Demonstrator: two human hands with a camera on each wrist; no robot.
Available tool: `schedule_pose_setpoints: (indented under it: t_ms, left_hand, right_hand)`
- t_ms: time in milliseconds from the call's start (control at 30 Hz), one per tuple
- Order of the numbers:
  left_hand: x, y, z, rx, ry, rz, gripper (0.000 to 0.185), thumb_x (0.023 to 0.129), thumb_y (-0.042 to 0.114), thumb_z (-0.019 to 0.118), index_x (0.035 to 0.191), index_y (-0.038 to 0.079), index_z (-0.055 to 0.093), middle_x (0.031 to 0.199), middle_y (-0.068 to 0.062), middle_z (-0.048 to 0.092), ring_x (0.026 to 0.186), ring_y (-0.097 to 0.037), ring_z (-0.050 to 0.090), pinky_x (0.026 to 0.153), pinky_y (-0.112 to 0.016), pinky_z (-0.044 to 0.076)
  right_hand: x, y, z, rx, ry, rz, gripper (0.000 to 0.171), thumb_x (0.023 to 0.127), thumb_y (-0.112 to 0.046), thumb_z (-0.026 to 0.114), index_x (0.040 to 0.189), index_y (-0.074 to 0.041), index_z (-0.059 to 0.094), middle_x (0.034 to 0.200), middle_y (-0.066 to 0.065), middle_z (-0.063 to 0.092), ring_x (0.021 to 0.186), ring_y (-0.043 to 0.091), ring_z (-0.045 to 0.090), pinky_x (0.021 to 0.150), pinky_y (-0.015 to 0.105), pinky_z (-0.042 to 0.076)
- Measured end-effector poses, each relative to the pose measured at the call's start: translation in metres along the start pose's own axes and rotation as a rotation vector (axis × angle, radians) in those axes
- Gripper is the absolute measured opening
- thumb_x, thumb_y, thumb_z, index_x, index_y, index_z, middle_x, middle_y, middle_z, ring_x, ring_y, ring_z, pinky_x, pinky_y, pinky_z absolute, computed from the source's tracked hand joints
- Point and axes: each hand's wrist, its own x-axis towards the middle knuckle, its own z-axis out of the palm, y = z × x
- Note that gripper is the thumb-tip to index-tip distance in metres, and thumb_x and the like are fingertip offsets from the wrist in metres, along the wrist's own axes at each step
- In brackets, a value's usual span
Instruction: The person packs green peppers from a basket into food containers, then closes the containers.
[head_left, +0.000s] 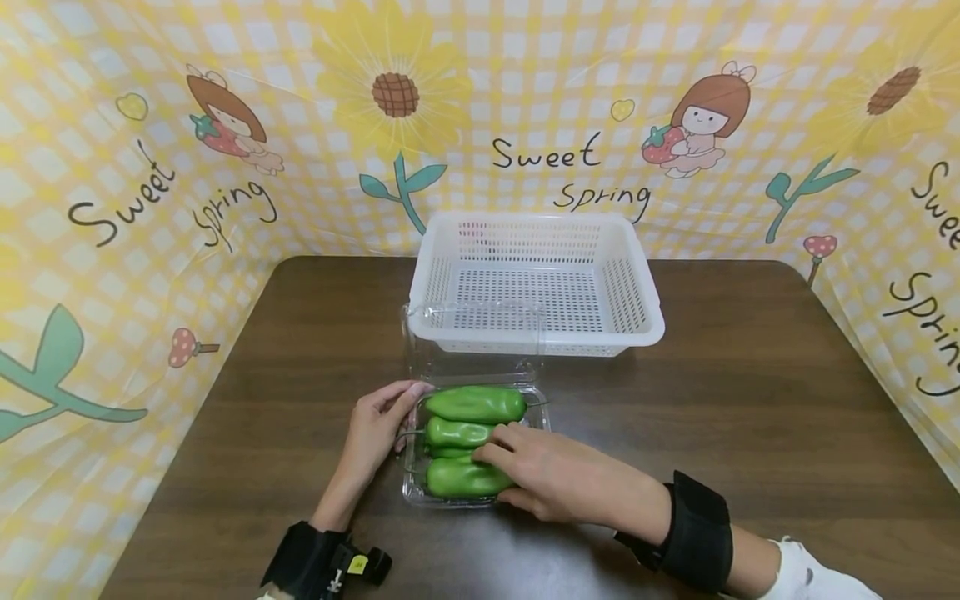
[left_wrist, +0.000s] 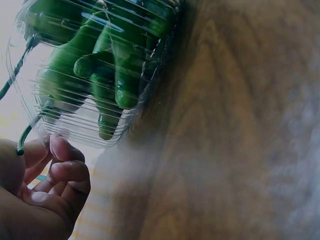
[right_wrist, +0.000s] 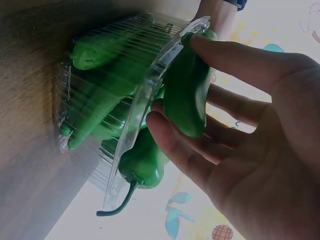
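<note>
Several green peppers lie in a clear plastic clamshell box [head_left: 420, 501] on the table, its lid [head_left: 472, 365] tipped open toward the back. My left hand [head_left: 377, 423] pinches the box's left rim; the left wrist view shows thumb and fingertips [left_wrist: 65, 150] meeting at that edge, beside a pepper stem [left_wrist: 24, 135]. From the right, my right hand [head_left: 551, 471] reaches over the box and holds the nearest pepper [right_wrist: 187, 90] between thumb and fingers. This pepper lies at the box's top, level with the rim. Another pepper [head_left: 476, 404] rests along the far side.
Behind the box stands a white perforated plastic basket [head_left: 641, 329], and the box's lid overlaps its front edge in the head view. A yellow checked cloth [head_left: 525, 75] hangs around the back and sides of the brown table [head_left: 750, 400].
</note>
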Motion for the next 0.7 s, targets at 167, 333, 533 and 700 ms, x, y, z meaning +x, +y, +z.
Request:
schedule_pose_setpoints:
  t_ms: [167,333,533,700]
  left_hand:
    - [0.0,0.0,0.0,-0.002,0.002,-0.005,0.027,0.099,0.035,0.061,0.111,0.016,0.074,0.067,-0.008,0.054,0.043,-0.011,0.042,0.037,-0.028,0.041]
    - [0.0,0.001,0.0,-0.003,-0.002,-0.015,0.026,0.099,0.034,0.061,0.112,0.016,0.074,0.068,-0.008,0.054,0.044,-0.012,0.042,0.037,-0.028,0.041]
    - [-0.002,0.01,0.001,-0.019,-0.014,-0.021,0.023,0.102,0.023,0.058,0.114,0.011,0.073,0.069,-0.012,0.054,0.045,-0.017,0.043,0.037,-0.029,0.041]
    - [-0.005,0.017,0.001,-0.033,-0.022,-0.02,0.022,0.102,0.019,0.057,0.115,0.008,0.072,0.068,-0.014,0.053,0.045,-0.018,0.043,0.037,-0.029,0.041]
  right_hand:
    - [-0.002,0.002,0.0,0.006,0.0,0.005,0.045,0.094,-0.032,0.069,0.131,-0.012,0.056,0.12,0.0,0.058,0.107,0.01,0.056,0.095,0.025,0.052]
    - [-0.004,0.007,-0.008,0.042,0.071,0.001,0.048,0.094,-0.042,0.066,0.129,-0.01,0.058,0.118,0.001,0.059,0.105,0.009,0.057,0.093,0.024,0.052]
    - [-0.005,0.029,-0.026,0.055,0.372,0.056,0.029,0.097,-0.026,0.063,0.119,-0.006,0.064,0.107,0.003,0.064,0.091,0.01,0.062,0.08,0.021,0.056]
    - [-0.003,0.058,-0.036,0.09,0.641,0.156,0.023,0.094,-0.006,0.063,0.115,0.002,0.059,0.098,0.01,0.064,0.078,0.014,0.064,0.066,0.022,0.057]
